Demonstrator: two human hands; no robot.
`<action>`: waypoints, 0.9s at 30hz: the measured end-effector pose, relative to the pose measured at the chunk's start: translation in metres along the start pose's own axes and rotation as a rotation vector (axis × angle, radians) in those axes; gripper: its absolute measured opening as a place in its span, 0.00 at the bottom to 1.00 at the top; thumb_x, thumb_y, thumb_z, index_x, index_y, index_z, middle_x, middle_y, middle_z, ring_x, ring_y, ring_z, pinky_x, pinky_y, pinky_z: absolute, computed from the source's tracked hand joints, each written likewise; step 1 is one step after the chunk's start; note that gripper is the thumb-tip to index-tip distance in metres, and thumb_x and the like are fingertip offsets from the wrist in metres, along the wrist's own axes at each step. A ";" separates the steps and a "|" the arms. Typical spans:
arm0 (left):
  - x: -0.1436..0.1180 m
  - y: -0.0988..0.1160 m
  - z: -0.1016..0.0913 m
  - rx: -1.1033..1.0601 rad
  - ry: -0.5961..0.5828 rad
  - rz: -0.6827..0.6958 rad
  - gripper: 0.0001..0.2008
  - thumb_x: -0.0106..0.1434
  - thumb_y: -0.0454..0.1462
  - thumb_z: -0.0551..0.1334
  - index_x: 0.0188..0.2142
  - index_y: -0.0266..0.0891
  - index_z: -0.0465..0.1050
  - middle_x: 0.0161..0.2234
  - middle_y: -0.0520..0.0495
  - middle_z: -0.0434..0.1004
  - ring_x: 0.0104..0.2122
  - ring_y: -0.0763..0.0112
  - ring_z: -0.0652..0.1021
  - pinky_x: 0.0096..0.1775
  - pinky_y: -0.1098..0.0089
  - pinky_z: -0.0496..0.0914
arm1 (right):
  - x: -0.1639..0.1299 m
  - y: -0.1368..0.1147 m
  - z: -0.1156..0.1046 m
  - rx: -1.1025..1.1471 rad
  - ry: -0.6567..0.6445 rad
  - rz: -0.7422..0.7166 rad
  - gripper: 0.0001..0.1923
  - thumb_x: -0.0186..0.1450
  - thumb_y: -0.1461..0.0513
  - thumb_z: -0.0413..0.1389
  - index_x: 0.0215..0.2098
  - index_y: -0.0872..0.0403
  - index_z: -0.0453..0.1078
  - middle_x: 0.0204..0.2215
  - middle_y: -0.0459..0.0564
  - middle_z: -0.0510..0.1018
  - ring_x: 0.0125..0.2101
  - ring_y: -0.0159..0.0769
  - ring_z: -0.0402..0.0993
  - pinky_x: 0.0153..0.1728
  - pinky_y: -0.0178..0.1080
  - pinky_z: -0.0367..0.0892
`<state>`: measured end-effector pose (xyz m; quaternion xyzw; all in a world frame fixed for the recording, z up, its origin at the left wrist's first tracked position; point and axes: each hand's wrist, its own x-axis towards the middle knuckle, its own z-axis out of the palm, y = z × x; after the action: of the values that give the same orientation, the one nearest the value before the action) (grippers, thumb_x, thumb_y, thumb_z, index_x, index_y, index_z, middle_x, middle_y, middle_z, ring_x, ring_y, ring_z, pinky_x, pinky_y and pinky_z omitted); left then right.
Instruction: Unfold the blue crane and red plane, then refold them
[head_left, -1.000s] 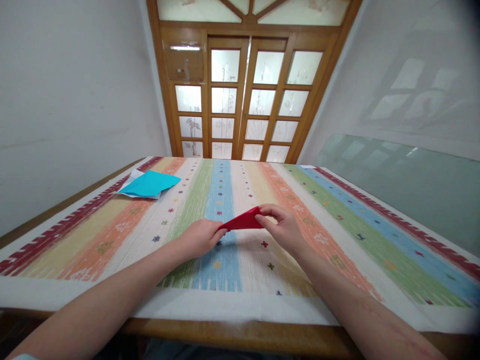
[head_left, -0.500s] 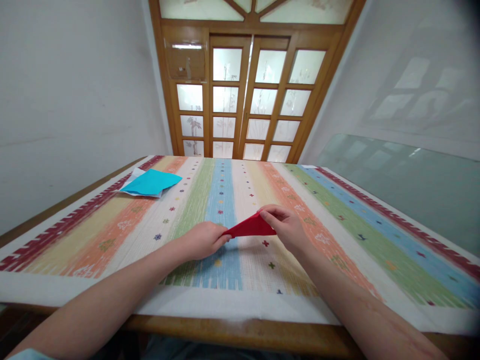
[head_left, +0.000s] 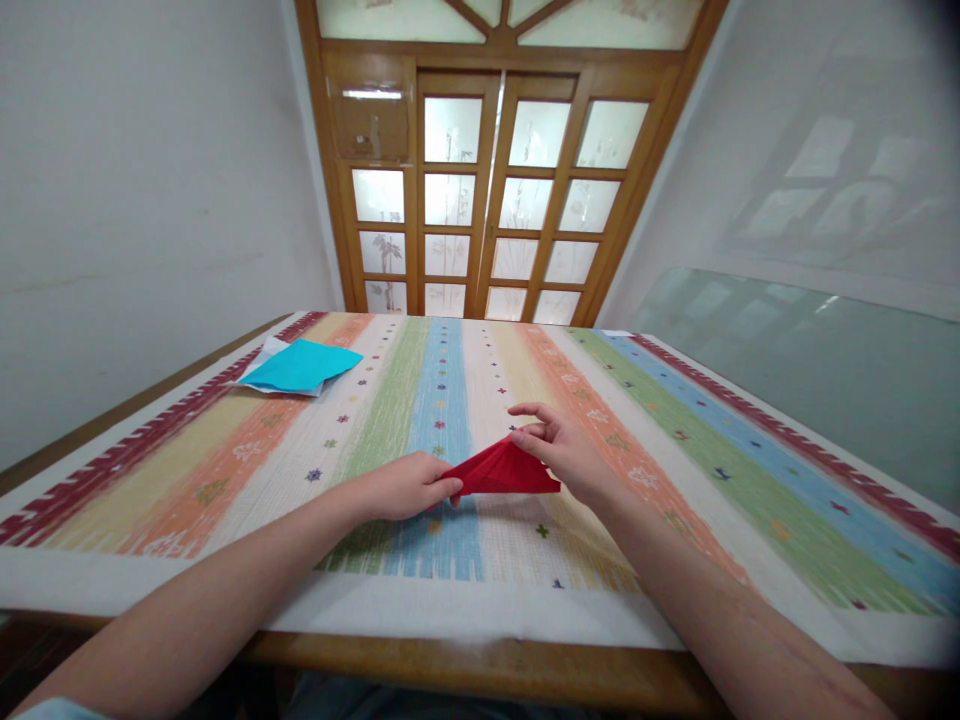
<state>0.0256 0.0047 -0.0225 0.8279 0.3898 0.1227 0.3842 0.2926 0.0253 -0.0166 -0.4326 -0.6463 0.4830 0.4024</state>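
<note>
While pale walls close in on both sides, a wooden door with frosted panes stands beyond the table's far edge. Table fills the lower view; brown wood shows along its near edge and down its left edge. Over it, a striped tablecloth: maroon, yellow, orange, white, green and blue bands running from near edge to far edge, small motifs scattered along them. Beside the table's right edge, a pale green glassy panel, upper corner rounded.

Toward the far left corner, near the left edge: blue paper, lying on white paper that pokes out at its side and below. Both well apart from the hands.

Left hand comes in over the near edge, thumb and fingers pinching the narrow left end of the red paper. Right hand is opposite, thumb against the paper's upper right part, index finger held out clear of it; cannot tell whether the hidden fingers press from behind.

Red paper, smallest of the lot, is between the two hands, above the middle of the near edge. Folded, creases visible, widening rightward. Shadow below; contact between its lower edge and the cloth unclear.
</note>
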 end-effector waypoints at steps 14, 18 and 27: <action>-0.002 0.008 -0.001 0.099 -0.004 -0.032 0.22 0.71 0.47 0.50 0.35 0.38 0.79 0.28 0.47 0.77 0.27 0.68 0.74 0.32 0.70 0.62 | 0.003 0.003 0.003 0.010 -0.028 0.216 0.17 0.57 0.50 0.66 0.30 0.55 0.72 0.22 0.44 0.74 0.20 0.28 0.65 0.20 0.32 0.55; -0.002 0.008 -0.002 0.085 0.002 -0.035 0.21 0.70 0.46 0.51 0.35 0.38 0.79 0.29 0.47 0.77 0.28 0.68 0.74 0.33 0.70 0.63 | 0.003 0.004 0.006 0.108 0.000 0.181 0.17 0.56 0.50 0.67 0.30 0.54 0.70 0.24 0.44 0.74 0.22 0.29 0.68 0.21 0.32 0.58; -0.001 0.008 0.000 0.040 -0.033 0.006 0.21 0.70 0.46 0.51 0.33 0.39 0.79 0.26 0.48 0.76 0.25 0.69 0.72 0.32 0.71 0.63 | 0.005 0.004 0.005 0.094 0.138 0.126 0.14 0.52 0.55 0.69 0.31 0.53 0.75 0.25 0.46 0.77 0.20 0.29 0.66 0.18 0.32 0.55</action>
<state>0.0292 0.0003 -0.0165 0.8384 0.3835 0.1023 0.3735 0.2876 0.0292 -0.0210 -0.4854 -0.5650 0.5063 0.4345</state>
